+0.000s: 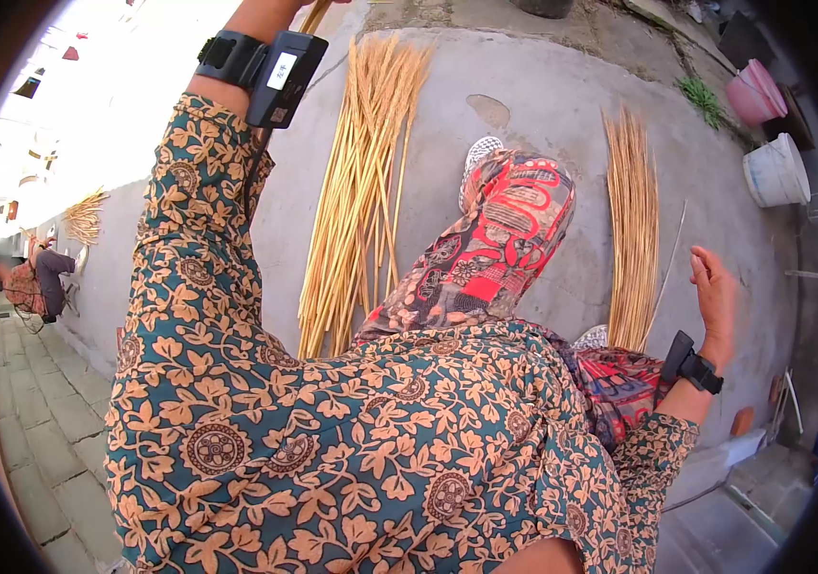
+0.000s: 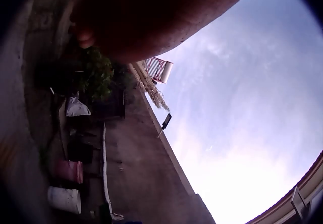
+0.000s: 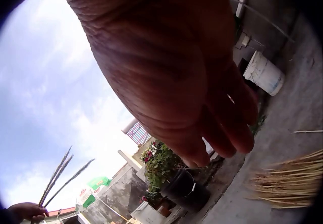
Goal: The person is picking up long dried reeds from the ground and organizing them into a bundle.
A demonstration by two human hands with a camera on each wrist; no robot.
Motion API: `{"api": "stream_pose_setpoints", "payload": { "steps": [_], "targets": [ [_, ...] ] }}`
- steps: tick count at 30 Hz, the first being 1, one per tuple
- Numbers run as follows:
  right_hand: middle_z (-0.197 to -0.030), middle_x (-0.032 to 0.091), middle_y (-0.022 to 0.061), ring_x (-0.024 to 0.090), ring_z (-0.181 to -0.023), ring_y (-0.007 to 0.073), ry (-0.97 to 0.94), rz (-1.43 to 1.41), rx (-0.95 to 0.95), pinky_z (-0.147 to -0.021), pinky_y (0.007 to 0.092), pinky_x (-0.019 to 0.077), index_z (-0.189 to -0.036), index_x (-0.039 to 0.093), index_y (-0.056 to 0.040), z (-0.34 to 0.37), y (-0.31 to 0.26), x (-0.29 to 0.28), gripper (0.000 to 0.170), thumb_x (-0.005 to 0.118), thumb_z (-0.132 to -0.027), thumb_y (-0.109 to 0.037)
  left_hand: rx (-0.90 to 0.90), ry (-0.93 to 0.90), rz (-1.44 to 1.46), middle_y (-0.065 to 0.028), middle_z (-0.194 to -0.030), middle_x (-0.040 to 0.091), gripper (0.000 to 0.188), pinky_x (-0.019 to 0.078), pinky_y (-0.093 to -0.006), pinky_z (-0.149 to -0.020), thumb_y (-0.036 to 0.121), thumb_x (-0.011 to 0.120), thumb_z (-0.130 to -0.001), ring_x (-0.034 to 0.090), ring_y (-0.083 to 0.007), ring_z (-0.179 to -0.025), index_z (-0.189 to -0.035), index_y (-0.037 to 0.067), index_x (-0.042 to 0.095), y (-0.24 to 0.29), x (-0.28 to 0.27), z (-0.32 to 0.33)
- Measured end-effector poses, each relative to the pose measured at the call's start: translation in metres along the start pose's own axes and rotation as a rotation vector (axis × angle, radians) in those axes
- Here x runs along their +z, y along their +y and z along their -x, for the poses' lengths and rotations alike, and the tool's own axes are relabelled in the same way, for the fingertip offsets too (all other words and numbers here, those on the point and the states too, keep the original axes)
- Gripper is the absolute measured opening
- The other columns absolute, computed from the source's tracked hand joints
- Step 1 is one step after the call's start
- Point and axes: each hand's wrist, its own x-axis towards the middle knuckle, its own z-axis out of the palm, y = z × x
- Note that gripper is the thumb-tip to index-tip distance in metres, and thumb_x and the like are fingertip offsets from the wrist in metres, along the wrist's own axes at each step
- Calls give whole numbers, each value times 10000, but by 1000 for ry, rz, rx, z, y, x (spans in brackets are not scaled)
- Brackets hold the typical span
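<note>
Right hand [image 3: 166,72] large in frame, shadowed; fingers seem relaxed, though dim.
Lower left: left hand [image 3: 28,212] grips stalks [image 3: 53,181], tips up against sky [image 3: 40,93]. Right: straw [image 3: 292,181] on ground [image 3: 277,123], white bucket [image 3: 266,73] above. Bottom centre: black bucket [image 3: 186,196] beside plant [image 3: 160,166].
</note>
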Motion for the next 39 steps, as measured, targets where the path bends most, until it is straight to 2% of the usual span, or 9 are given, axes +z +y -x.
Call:
{"api": "stream_pose_setpoints", "payload": {
  "steps": [3, 4, 6, 10, 16, 30, 32, 35, 39],
  "targets": [
    [-759, 623, 55, 546, -623, 119, -51, 24, 16, -607, 269, 471, -1080, 642, -30, -3, 1, 4, 234, 590, -903, -174, -249, -204, 63, -17, -577, 505, 247, 477, -298, -444, 281, 539, -929, 499, -126, -449, -912, 35, 547, -56, 35, -17],
    [-756, 622, 55, 545, -622, 120, -51, 31, 16, -607, 271, 472, -1081, 641, -29, -1, -1, 3, 235, 592, -901, -172, -219, -287, 43, -15, -659, 569, 260, 470, -283, -514, 331, 442, -983, 551, -119, -556, -944, 86, 521, -71, 46, -11],
    [-755, 624, 58, 548, -620, 125, -68, 33, 19, -608, 275, 474, -1085, 639, -27, -1, 3, 4, 238, 594, -897, -167, -346, -281, 172, 28, -583, 521, 254, 422, -242, -406, 296, 472, -970, 476, -76, -438, -865, 77, 543, -105, 75, -4],
    [-774, 643, 75, 567, -630, 137, -121, 26, 43, -616, 286, 480, -1097, 633, -27, -3, 12, 7, 248, 597, -890, -158, -665, -269, 553, -12, -625, 529, 243, 461, -292, -453, 280, 472, -969, 513, -126, -505, -874, 68, 541, -195, 139, 5],
    [-821, 664, 116, 602, -667, 168, -189, 15, 82, -648, 304, 491, -1102, 629, -26, -5, 19, 13, 260, 609, -874, -150, -787, -242, 499, -78, -645, 543, 214, 464, -336, -454, 199, 493, -929, 530, -184, -505, -804, 27, 520, -274, 190, 34],
    [-933, 672, 173, 650, -831, 275, -228, 55, 112, -747, 354, 496, -1097, 633, -47, 0, 13, 13, 284, 618, -863, -207, -793, -266, 429, -73, -703, 605, 170, 522, -326, -473, 155, 527, -907, 607, -182, -519, -921, -13, 554, -338, 203, 48],
    [-925, 671, 170, 648, -829, 274, -222, 31, 104, -743, 354, 495, -1099, 632, -51, 2, 17, 13, 284, 619, -862, -205, -787, -141, 419, -174, -898, 649, 373, 553, -393, -594, 236, 570, -891, 671, -271, -707, -1094, -72, 513, -339, 198, 48],
    [-911, 669, 167, 644, -817, 274, -218, 54, 125, -732, 356, 493, -1102, 631, -54, 4, 18, 10, 284, 620, -861, -204, -585, 79, -48, -261, -980, 636, 585, 532, -424, -711, 300, 665, -809, 653, -355, -850, -1185, -100, 461, -322, 194, 58],
    [-909, 670, 159, 641, -810, 279, -205, 21, 101, -729, 359, 492, -1107, 625, -59, 3, 26, 12, 287, 619, -862, -208, -517, 343, -105, -335, -1201, 516, 671, 411, -463, -963, 323, 692, -761, 497, -435, -1157, -1214, -108, 450, -337, 223, 58]
  ]
}}
